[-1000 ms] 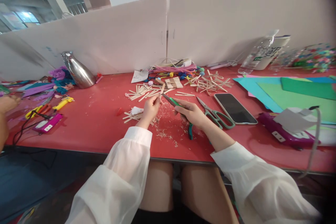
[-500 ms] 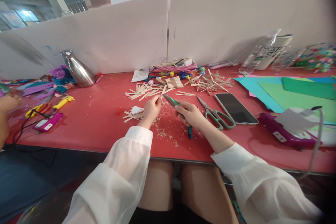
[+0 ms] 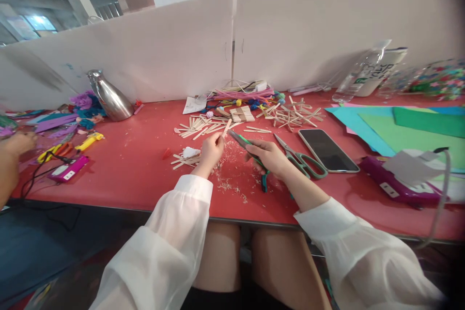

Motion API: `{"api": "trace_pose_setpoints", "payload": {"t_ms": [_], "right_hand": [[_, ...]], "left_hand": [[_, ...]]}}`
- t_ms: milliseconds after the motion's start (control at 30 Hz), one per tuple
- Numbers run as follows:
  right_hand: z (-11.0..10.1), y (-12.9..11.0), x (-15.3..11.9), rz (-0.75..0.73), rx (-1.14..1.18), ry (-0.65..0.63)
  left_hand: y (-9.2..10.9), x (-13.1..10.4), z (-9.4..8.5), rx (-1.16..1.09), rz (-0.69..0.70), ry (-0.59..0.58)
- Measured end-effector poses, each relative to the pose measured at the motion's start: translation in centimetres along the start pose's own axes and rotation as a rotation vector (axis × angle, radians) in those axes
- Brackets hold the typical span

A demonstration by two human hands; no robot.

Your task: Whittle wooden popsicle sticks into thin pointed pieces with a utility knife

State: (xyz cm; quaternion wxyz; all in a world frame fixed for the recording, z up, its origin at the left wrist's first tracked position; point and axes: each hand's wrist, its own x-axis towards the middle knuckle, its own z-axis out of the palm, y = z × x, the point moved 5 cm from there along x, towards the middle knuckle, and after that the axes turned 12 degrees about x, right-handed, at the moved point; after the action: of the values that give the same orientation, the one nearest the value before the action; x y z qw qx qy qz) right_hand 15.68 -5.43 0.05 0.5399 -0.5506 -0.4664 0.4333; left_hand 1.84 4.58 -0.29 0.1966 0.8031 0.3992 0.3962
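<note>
Left fingers: I have the left hand point(image 3: 211, 152) pinching one wooden stick point(image 3: 227, 127), tilted upward at 12 o'clock.
Right fingers: my right hand point(image 3: 267, 155) is closed around a green-handled tool point(image 3: 238, 139), its tip just beside that stick; contact I can't confirm.
Done: shavings point(image 3: 225, 186) strewn below the hands suggest a fair amount of whittling or snipping.
Left: I judge this stick unfinished; loose sticks point(image 3: 198, 124) at 11 and criss-crossed sticks point(image 3: 300, 117) at 1 may be uncut or finished, I can't tell.
Crowding: scissors point(image 3: 298, 156) and phone point(image 3: 329, 150) at 2, close by my right forearm.
Farther out: metal flask point(image 3: 114, 101) at 10 on the red tabletop point(image 3: 145, 155); another person's hand point(image 3: 22, 144) beyond.
</note>
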Motion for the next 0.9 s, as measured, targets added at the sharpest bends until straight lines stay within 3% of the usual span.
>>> {"api": "trace_pose_setpoints", "payload": {"t_ms": [433, 900], "right_hand": [[0.3, -0.2, -0.3, -0.024, -0.043, -0.042], [0.5, 0.2, -0.4, -0.019, -0.122, -0.034]], "left_hand": [[-0.2, 0.0, 0.2, -0.104, -0.012, -0.053], [0.7, -0.4, -0.3, -0.03, -0.03, -0.037]]}}
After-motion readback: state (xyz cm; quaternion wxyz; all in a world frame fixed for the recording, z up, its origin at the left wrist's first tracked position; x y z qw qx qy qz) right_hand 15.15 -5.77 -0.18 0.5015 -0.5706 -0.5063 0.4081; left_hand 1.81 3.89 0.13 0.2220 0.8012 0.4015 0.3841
